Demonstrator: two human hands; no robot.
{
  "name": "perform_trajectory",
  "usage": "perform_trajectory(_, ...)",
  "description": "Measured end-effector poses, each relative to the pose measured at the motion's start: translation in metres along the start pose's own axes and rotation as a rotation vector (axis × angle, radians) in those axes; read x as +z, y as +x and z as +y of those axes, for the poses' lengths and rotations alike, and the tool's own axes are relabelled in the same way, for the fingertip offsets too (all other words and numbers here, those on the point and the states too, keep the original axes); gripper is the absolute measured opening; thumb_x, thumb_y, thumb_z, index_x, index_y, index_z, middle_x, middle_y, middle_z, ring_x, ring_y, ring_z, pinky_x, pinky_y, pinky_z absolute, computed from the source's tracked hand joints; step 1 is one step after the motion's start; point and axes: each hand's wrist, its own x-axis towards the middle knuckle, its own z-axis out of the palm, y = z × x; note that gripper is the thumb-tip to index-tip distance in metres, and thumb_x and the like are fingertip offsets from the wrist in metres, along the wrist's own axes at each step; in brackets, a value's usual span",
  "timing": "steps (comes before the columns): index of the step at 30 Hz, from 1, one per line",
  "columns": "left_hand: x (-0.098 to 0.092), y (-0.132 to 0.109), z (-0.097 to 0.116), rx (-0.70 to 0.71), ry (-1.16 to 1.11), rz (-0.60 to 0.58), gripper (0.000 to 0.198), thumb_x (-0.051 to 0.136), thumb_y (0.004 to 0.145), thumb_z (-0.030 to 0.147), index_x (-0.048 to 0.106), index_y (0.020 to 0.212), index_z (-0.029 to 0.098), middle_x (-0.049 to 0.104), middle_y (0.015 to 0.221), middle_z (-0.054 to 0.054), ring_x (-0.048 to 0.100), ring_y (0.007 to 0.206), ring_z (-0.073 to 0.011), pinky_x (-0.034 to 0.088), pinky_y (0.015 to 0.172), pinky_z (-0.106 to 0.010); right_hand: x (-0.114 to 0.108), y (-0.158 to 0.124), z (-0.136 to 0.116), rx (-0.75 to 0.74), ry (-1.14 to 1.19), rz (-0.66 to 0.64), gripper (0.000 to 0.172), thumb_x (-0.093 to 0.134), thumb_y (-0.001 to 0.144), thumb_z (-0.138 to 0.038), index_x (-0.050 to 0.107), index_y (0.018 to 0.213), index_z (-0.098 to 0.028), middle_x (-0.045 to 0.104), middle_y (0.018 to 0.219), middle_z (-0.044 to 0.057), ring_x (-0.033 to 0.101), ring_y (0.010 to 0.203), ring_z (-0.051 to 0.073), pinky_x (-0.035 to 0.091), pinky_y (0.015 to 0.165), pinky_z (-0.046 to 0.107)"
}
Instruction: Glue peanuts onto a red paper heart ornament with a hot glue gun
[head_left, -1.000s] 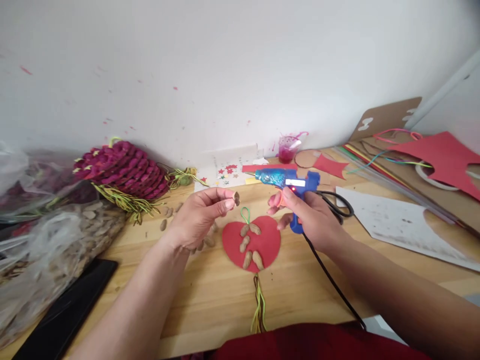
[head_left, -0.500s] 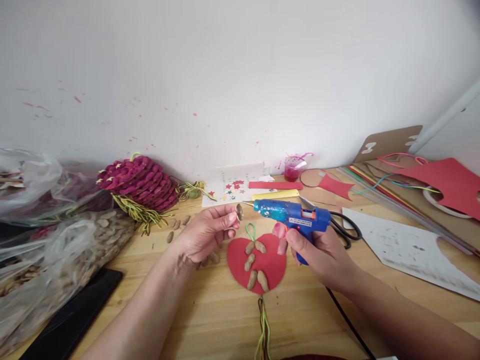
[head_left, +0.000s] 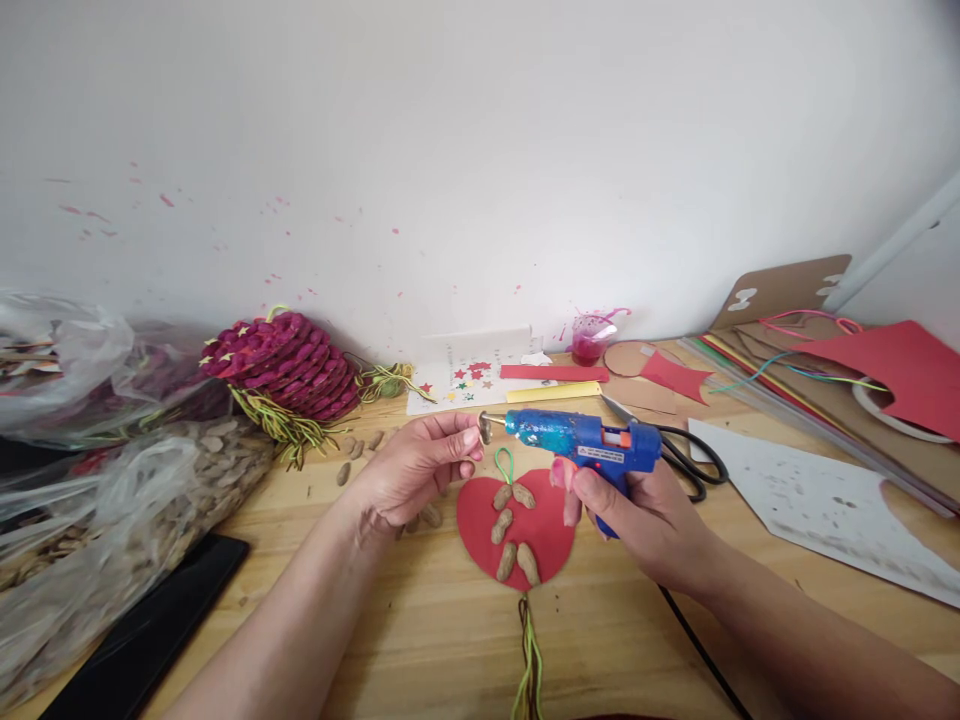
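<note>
My left hand [head_left: 409, 470] pinches a small peanut shell [head_left: 485, 429] between thumb and fingertips, held up above the table. My right hand [head_left: 637, 510] grips a blue glue gun [head_left: 581, 438], its nozzle touching the shell. Below them on the wooden table [head_left: 420, 600] lies a red paper heart [head_left: 544, 525] with a green loop on top, several peanut shells glued on it and a yarn tassel [head_left: 529, 660] hanging from its tip.
A clear bag of peanut shells [head_left: 112, 510] and a dark flat object [head_left: 142, 630] lie at the left. A magenta shell ornament [head_left: 285, 365] rests by the wall. Scissors [head_left: 682, 450], a star sticker sheet [head_left: 465, 378], a pink cup [head_left: 589, 338] and coloured paper [head_left: 892, 365] lie to the right.
The glue gun nozzle has moved left until it meets the shell in my left hand. The view has tilted so everything sits slightly lower in frame.
</note>
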Motion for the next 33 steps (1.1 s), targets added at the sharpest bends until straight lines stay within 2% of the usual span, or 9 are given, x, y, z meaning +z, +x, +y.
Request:
perform_trajectory(11, 0.002, 0.0004, 0.0001, -0.013, -0.014, 0.027, 0.042, 0.105, 0.054, 0.031, 0.075, 0.075, 0.011, 0.065, 0.068, -0.002, 0.057, 0.062, -0.0079, 0.047, 0.056, -0.017, -0.0001, -0.0011, -0.002, 0.003, -0.008, 0.003, 0.047, 0.055, 0.103, -0.053, 0.066, 0.072, -0.02, 0.066, 0.062, 0.004, 0.059, 0.053, 0.014, 0.045, 0.05, 0.027)
perform_trajectory(20, 0.0, 0.0009, -0.0008, -0.006, -0.012, -0.001, 0.038, 0.103, 0.059, 0.03, 0.075, 0.076, 0.011, 0.065, 0.069, -0.002, 0.057, 0.061, -0.0077, 0.046, 0.057, -0.017, -0.0003, -0.0004, -0.003, 0.027, -0.005, 0.01, 0.051, 0.055, 0.102, -0.058, 0.066, 0.07, -0.02, 0.066, 0.061, 0.004, 0.059, 0.053, 0.015, 0.045, 0.051, 0.028)
perform_trajectory(33, 0.0012, 0.0005, -0.0012, -0.01, -0.011, 0.024, 0.041, 0.105, 0.056, 0.031, 0.075, 0.076, 0.011, 0.065, 0.068, -0.001, 0.057, 0.061, -0.0076, 0.046, 0.056, -0.017, 0.0002, -0.001, 0.0001, 0.046, 0.013, -0.002, 0.042, 0.056, 0.103, -0.054, 0.065, 0.08, -0.02, 0.069, 0.063, 0.003, 0.063, 0.056, 0.016, 0.047, 0.054, 0.028)
